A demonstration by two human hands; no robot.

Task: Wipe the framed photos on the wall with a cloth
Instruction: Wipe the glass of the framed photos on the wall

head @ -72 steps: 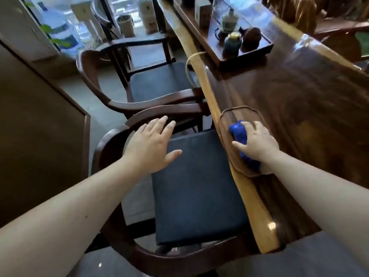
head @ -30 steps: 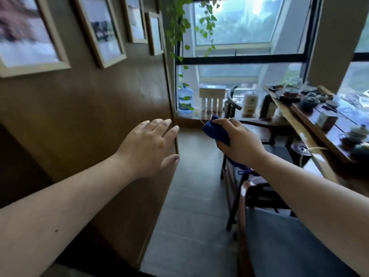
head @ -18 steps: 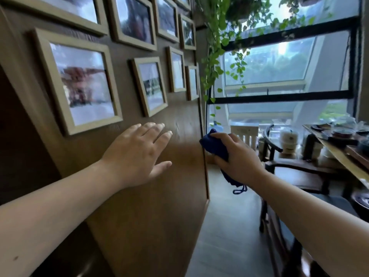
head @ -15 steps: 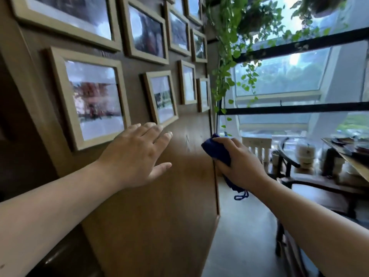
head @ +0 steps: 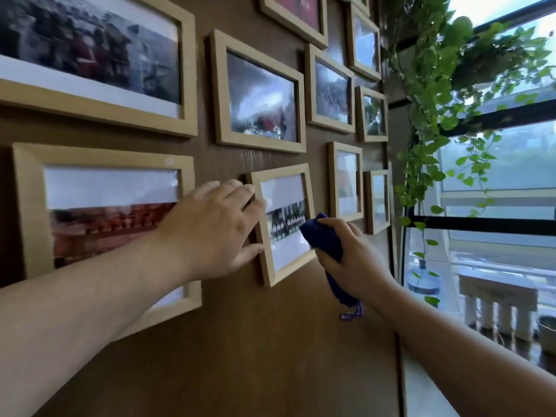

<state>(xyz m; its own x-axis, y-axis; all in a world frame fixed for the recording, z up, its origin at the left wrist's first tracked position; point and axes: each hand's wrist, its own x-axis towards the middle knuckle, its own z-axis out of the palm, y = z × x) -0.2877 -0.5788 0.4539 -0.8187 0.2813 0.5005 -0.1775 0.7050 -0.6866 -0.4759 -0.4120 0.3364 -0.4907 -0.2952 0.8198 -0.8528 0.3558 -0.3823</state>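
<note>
The person stands close to a brown wood-grain wall (head: 240, 341) hung with many pale wooden framed photos. The right hand (head: 352, 260) is clenched around a bunched blue cloth (head: 323, 237), whose leading fold is pressed against or just at the lower right part of the glass of a small frame (head: 281, 224); a loose tail of the cloth hangs down below the wrist. The left hand (head: 213, 228) is spread flat, nothing in it, its fingertips lying on the left rail of that same frame as though to steady it. By the look of it the wiping has only just reached its first frame: the cloth sits at one corner of the glass and most of that pane lies uncovered, while the large frame (head: 105, 218) to the left, the row above, such as the middle upper frame (head: 258, 94), and the narrow frames (head: 346, 182) toward the window show no cloth near them, so nearly all the work seems left. Room is tight sideways, since the frames hang close to one another with thin strips of wall between, and a wide stroke could knock a neighbouring rail. Below the small frame the wall is bare and open. To the right a trailing green plant (head: 427, 139) hangs near the wall's end edge, beside the window (head: 496, 176).
</note>
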